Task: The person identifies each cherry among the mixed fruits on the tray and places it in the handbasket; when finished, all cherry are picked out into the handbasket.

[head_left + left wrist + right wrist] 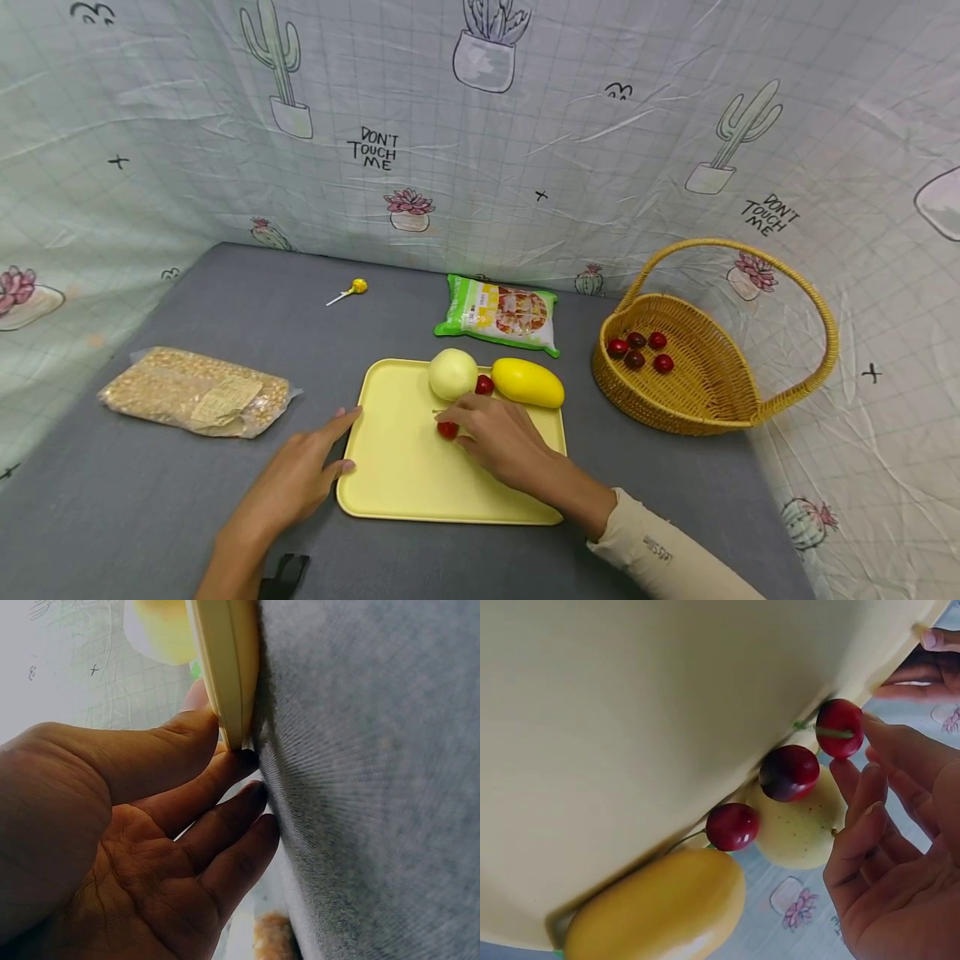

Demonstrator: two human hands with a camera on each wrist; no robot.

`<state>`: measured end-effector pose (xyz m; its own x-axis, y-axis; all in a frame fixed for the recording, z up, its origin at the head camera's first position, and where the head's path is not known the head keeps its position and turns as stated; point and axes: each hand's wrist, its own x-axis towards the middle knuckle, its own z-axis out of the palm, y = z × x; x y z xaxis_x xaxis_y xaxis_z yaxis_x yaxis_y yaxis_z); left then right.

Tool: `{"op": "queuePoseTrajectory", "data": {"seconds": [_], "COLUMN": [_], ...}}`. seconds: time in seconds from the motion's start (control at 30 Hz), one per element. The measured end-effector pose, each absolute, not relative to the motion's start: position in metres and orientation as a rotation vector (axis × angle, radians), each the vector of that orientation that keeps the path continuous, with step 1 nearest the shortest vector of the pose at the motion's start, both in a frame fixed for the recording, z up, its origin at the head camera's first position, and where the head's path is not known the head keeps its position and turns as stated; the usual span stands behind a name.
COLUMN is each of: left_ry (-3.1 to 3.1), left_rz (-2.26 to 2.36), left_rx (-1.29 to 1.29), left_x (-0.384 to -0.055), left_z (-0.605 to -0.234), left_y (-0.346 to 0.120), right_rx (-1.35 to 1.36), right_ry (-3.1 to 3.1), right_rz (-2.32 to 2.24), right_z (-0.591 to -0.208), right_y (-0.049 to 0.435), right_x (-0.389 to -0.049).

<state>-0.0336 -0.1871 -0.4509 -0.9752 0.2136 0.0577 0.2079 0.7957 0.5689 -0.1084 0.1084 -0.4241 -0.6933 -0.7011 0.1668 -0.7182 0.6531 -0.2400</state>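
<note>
Steadying the yellow tray, apparently, the left hand touches its left rim in the head view; the right hand has a cherry over the middle. In the left wrist view, thumb and fingers spread loosely against the edge, gripping nothing, probably to prevent sliding. In the right wrist view, thumb and fingertip narrowly pinch the cherry, perhaps for careful placing beside two other cherries.

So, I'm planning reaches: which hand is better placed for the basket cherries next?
Probably the right hand, after releasing its cherry: it's nearer the basket; the left hand, farther away, touches the tray.
</note>
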Motion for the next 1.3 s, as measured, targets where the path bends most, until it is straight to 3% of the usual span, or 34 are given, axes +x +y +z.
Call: {"op": "queuePoseTrajectory", "data": {"seconds": [0.97, 1.3], "left_ry": [2.975, 2.983], "left_rz": [0.935, 0.937], "left_rx": [0.345, 0.347], "left_x": [-0.034, -0.035], "left_z": [-0.452, -0.450], "left_y": [-0.186, -0.186], "right_rx": [1.305, 1.248], "right_ry": [-2.807, -2.791], "right_rz": [0.296, 0.447], "right_z": [-0.428, -0.414], "right_y": [0.119, 0.131], "right_x": [-0.109, -0.108]}}
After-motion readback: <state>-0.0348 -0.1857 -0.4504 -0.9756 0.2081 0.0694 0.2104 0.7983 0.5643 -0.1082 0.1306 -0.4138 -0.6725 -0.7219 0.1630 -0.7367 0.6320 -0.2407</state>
